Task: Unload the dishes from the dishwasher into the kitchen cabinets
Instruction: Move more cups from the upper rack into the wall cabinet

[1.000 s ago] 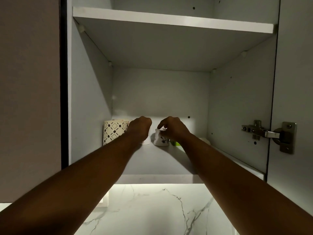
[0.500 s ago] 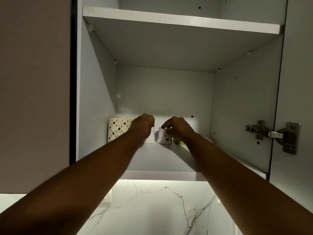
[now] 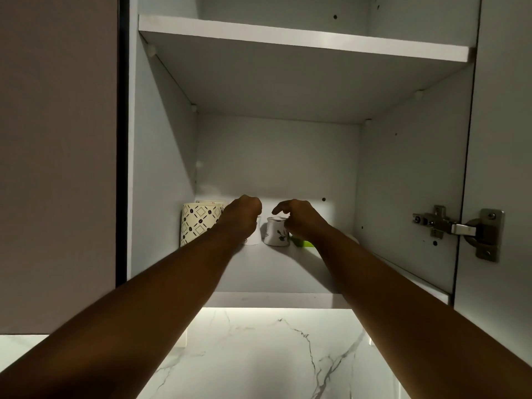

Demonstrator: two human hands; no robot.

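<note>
On the lower cabinet shelf (image 3: 267,280), my left hand (image 3: 241,218) is curled over a plain white cup (image 3: 254,237) and hides most of it. My right hand (image 3: 300,218) holds a small white cup with a leaf pattern (image 3: 275,233) at its right side; the forefinger is lifted just above the rim. Both cups stand on the shelf near the back wall. A cream mug with a dark diamond pattern (image 3: 198,223) stands to the left of my left hand.
Something green (image 3: 302,242) lies on the shelf behind my right wrist. The upper shelf (image 3: 302,38) spans the cabinet above. The open door with its metal hinge (image 3: 457,228) is at the right. A marble backsplash (image 3: 259,355) shows below.
Both hands stay at the two cups. My right forefinger has lifted slightly off the leaf-pattern cup's rim. The view has shifted a little.
</note>
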